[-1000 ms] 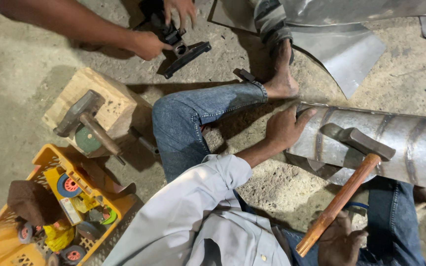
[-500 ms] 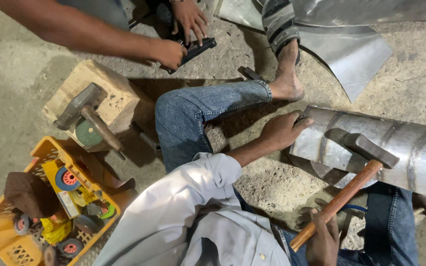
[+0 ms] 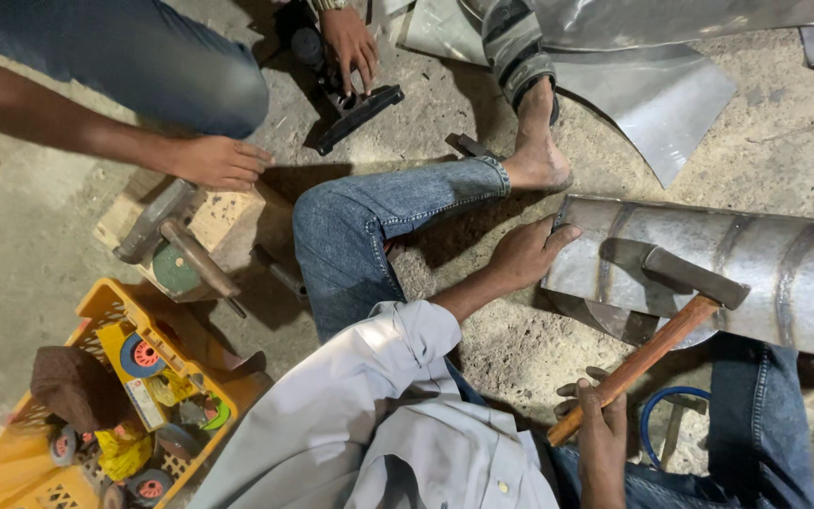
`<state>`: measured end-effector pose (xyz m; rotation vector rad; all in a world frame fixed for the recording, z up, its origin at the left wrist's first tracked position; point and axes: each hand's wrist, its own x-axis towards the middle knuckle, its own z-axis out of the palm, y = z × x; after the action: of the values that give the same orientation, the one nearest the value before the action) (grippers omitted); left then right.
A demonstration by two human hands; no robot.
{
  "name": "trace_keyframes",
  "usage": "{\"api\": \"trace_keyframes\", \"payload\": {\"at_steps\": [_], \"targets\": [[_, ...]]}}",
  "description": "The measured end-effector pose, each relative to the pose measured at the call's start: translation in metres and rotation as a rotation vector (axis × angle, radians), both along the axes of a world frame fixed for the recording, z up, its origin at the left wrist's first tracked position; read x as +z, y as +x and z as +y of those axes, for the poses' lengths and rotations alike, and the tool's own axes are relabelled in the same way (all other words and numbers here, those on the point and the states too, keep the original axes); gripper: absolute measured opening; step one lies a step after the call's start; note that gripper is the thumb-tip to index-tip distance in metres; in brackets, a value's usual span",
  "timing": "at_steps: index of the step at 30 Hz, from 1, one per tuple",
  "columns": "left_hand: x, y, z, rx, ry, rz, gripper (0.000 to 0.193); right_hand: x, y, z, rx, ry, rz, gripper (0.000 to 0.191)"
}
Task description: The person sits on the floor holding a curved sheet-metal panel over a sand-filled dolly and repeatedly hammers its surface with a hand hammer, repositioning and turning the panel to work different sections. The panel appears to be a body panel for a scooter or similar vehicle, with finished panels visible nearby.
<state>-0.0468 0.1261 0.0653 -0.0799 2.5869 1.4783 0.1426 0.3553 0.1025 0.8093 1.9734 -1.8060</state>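
Observation:
My left hand (image 3: 527,253) rests flat against the open end of a rolled sheet-metal pipe (image 3: 784,273) lying on the floor at the right. My right hand (image 3: 600,429) is shut on the wooden handle of a hammer (image 3: 652,349). The steel hammer head (image 3: 694,276) sits on top of the pipe near its left end. My bent knee in blue jeans (image 3: 355,221) lies just left of my left hand, and my bare foot (image 3: 534,155) is beyond the pipe's end.
Another person's hand (image 3: 219,160) rests on a wooden block (image 3: 223,221) carrying a second hammer (image 3: 157,221). A further hand (image 3: 350,42) touches a black tool (image 3: 355,113). A yellow crate (image 3: 105,311) of grinding discs sits lower left. Sheet metal (image 3: 652,90) lies upper right.
The other person's hand left the black tool and came down to the wooden block. My hammer head settled lower on the pipe. My left hand stayed at the pipe's end.

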Motion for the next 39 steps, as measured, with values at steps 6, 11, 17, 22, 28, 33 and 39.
{"api": "trace_keyframes", "payload": {"at_steps": [6,11,17,22,28,33,39], "targets": [[-0.002,0.004,0.004,0.038,0.008,0.129,0.071,-0.005,0.006,0.003,0.035,-0.055,0.094,0.033],[-0.001,0.006,0.006,0.035,0.011,0.105,0.073,-0.016,0.006,0.006,0.032,-0.1,0.072,0.034],[-0.004,0.007,0.008,0.02,-0.006,0.034,0.076,-0.019,0.002,0.007,0.065,-0.052,0.072,0.039],[-0.008,0.009,0.009,0.021,0.011,-0.002,0.078,-0.012,0.001,0.005,0.09,0.026,0.017,0.037],[-0.006,0.009,0.009,0.025,-0.003,-0.003,0.076,-0.011,-0.002,0.006,0.096,0.04,0.024,0.039],[-0.005,0.011,0.01,0.043,0.014,0.062,0.076,-0.019,0.002,0.006,0.071,-0.029,0.073,0.038],[-0.003,0.015,0.01,0.045,0.021,0.071,0.076,-0.021,0.005,0.006,0.065,-0.049,0.059,0.039]]}}
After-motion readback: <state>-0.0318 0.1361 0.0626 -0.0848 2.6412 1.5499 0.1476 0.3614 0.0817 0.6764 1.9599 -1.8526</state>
